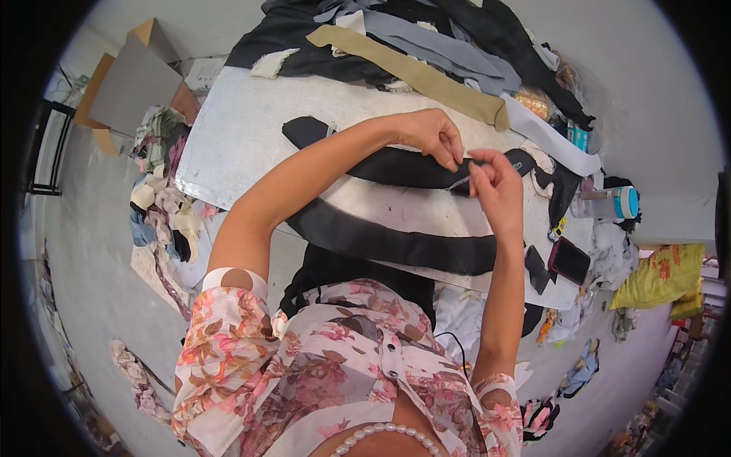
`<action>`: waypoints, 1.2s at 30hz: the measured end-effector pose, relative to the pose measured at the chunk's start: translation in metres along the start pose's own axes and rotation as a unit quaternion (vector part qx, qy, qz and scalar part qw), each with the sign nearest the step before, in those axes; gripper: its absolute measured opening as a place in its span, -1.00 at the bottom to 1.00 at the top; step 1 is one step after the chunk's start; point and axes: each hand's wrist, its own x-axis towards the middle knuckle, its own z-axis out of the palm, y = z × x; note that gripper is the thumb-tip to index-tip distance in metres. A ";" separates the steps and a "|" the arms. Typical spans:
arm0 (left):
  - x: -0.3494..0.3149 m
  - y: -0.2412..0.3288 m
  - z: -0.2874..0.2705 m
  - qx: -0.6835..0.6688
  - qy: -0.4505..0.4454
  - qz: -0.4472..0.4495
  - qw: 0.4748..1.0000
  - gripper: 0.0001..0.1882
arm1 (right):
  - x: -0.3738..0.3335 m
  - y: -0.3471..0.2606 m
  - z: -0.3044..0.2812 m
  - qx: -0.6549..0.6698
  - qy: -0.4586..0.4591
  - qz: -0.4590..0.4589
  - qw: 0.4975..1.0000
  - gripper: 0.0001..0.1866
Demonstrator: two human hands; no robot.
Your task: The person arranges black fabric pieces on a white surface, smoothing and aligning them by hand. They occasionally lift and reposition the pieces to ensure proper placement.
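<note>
A curved black fabric strip [400,167] lies across the white table in front of me. Both hands meet over its right part, fingertips almost touching. My left hand [435,139] is closed in a pinch at the strip's upper edge. My right hand [496,183] is also closed, thumb and finger pinched at the same edge. A thin grey sliver shows beside the right fingers; what it is cannot be made out. Nearer to me, a second black fabric strip [403,242] curves along the table's front. A dark fabric piece [306,131] lies at the far left end.
On the white table [228,137], a khaki strip [411,68] and grey-blue cloth [449,49] are heaped at the back. To the right are a phone [569,261], a blue-lidded clear container [609,203] and a yellow sack [659,278]. Fabric scraps [164,206] pile up left.
</note>
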 end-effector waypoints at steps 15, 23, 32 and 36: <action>-0.015 -0.024 0.017 -0.081 0.039 0.010 0.996 -0.90 | 0.011 0.021 -0.007 -0.081 -0.056 -0.108 0.989 -0.69; -0.009 -0.022 0.020 -0.053 0.045 0.001 0.998 -0.89 | 0.008 0.023 0.014 -0.364 0.047 -0.325 0.872 -0.85; -0.002 -0.017 0.005 -0.127 -0.004 -0.049 0.991 -0.83 | -0.008 0.045 0.016 0.086 0.122 -0.038 0.988 -0.96; 0.001 -0.012 0.002 -0.179 -0.029 -0.063 0.981 -0.85 | -0.020 0.046 0.029 -0.187 0.132 -0.297 0.927 -0.97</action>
